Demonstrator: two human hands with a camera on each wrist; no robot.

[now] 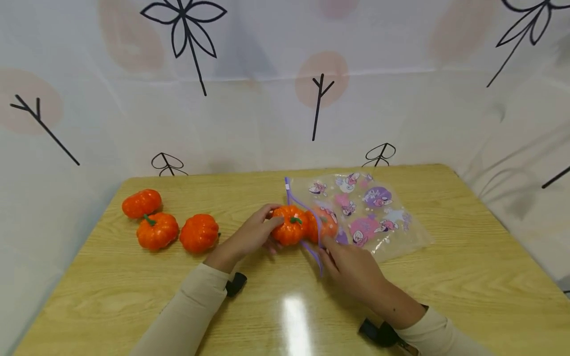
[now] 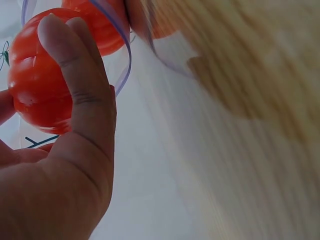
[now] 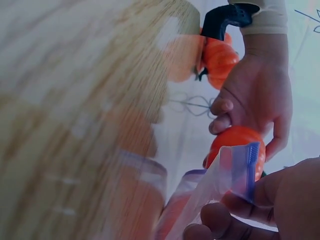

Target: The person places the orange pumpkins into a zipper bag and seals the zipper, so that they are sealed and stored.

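Observation:
In the head view my left hand (image 1: 253, 232) grips a small orange pumpkin (image 1: 291, 225) with a green stem, right at the mouth of a clear zip bag (image 1: 409, 232). The left wrist view shows the thumb and fingers spread around the pumpkin (image 2: 37, 75). My right hand (image 1: 354, 269) pinches the purple-edged lip of the bag; in the right wrist view thumb and fingers hold the zip strip (image 3: 252, 172). Another orange pumpkin (image 1: 327, 222) lies inside the bag, just past the opening, partly covered by printed plastic.
Three more pumpkins sit on the left of the wooden table (image 1: 156, 296): one at the back (image 1: 141, 203), one with its green stem up (image 1: 157, 231), and one nearer the left hand (image 1: 199, 233). A patterned cloth (image 1: 258, 123) hangs behind the table.

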